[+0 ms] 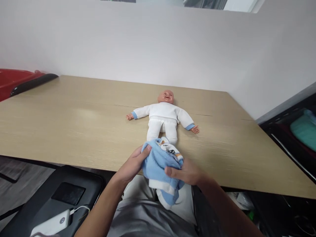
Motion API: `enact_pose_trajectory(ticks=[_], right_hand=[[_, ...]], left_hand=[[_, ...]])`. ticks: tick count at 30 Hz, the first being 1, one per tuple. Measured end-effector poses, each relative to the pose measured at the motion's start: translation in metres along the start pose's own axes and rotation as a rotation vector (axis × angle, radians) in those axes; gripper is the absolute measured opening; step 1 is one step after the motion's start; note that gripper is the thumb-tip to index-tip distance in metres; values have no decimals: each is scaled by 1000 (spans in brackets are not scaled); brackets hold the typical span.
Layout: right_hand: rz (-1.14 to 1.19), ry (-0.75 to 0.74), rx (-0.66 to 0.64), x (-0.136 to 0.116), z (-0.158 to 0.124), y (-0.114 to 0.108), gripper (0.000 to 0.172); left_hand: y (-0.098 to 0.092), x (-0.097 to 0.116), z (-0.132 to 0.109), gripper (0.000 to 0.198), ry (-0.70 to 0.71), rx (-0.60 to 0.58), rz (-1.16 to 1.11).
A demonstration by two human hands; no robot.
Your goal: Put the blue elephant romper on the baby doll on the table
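A baby doll (164,117) in a white top and white trousers lies on its back on the wooden table (74,125), arms spread, head toward the wall. At its feet, over the table's near edge, both my hands grip a bunched light-blue fleece garment (159,164) with white trim and a printed patch. My left hand (133,164) holds its left side, thumb on top. My right hand (186,171) pinches its right side, fingers curled into the cloth. The doll's feet are hidden behind the garment.
A black chair seat (61,194) at lower left carries a white power bank (53,225) with a cable. A red and black object (17,82) sits at the table's far left. A dark bin with teal cloth (304,128) stands right. A white wall backs the table.
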State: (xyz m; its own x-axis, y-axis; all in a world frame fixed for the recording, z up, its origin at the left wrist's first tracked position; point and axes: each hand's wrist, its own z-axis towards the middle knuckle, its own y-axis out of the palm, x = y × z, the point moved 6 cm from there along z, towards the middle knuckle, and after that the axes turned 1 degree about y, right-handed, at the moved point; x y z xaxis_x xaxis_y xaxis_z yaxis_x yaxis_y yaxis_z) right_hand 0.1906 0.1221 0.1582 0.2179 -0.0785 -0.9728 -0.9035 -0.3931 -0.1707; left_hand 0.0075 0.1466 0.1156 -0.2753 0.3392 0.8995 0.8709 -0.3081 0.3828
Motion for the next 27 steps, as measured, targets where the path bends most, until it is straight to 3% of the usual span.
enact_pose_trajectory(ticks=[3, 6, 9, 12, 17, 19, 24, 27], right_hand=[[97, 66, -96, 3, -2, 7, 63], [160, 59, 20, 1, 0, 7, 51], [208, 39, 87, 0, 3, 14, 45], [278, 40, 36, 1, 4, 24, 44], [385, 102, -70, 4, 2, 37, 43], [296, 102, -48, 5, 4, 37, 44], [-282, -18, 257, 1, 7, 27, 34], [-541, -94, 351, -2, 6, 29, 30]], left_hand=[[5, -3, -11, 63, 22, -141, 58], [12, 2, -25, 64, 66, -263, 131], [9, 5, -31, 52, 58, -140, 129], [7, 5, -32, 47, 68, 8, 84], [8, 8, -29, 45, 194, 97, 271], [9, 12, -31, 39, 248, 96, 403], [-8, 7, -33, 21, 245, 229, 805], [-14, 1, -30, 15, 278, 272, 927]])
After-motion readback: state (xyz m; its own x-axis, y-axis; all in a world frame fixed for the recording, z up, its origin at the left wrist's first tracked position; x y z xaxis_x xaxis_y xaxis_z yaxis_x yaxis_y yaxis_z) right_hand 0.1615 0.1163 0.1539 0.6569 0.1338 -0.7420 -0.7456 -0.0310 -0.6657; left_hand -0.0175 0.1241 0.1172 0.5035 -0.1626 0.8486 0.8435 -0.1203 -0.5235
